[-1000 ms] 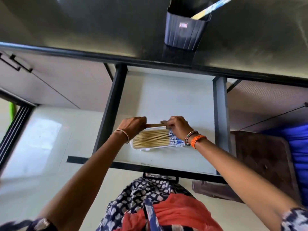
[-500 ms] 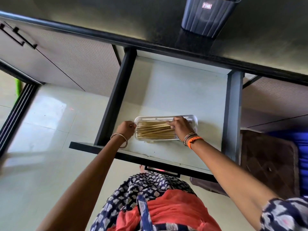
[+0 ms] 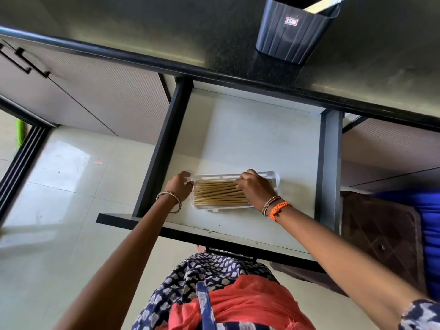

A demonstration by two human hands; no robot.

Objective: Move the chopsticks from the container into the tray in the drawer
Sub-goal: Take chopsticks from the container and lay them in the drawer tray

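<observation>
The left hand (image 3: 181, 185) curled against the tray (image 3: 273, 175) end; whether it gripped was unclear. Chopsticks (image 3: 216, 192) lay inside, in the open drawer (image 3: 250, 139). The right hand (image 3: 256, 189) pinched them. The container (image 3: 289, 34) stood on the counter (image 3: 142, 34) behind.

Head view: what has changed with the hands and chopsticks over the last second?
The one chopstick both hands held above the tray has been laid with the other chopsticks. The left hand shifted to the tray's left end; the right hand lowered onto the bundle. Tray, drawer and container stayed put.
</observation>
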